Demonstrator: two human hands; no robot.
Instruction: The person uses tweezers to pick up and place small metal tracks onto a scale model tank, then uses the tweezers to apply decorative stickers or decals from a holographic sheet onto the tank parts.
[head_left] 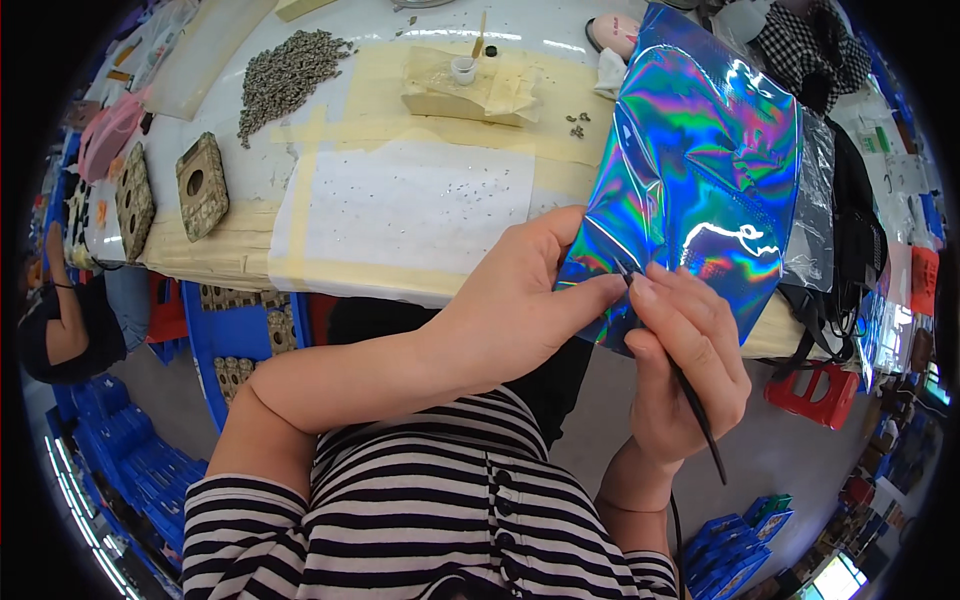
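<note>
Left hand [510,300] pinches the pouch [700,170] at its lower edge; right hand [685,360] grips a thin black tool [695,405] (tip at the pinch). Work looks midway.

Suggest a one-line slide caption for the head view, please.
Left hand grips a holographic foil pouch while right hand holds a thin black cord at its edge.

The lower edge of the bag [700,180] is covered by the left hand [520,310] and right hand [680,350]. The upper end of the black cord [700,420] is hidden between the fingertips. The grey bits in the pile [285,75] are too small to be identified.
</note>
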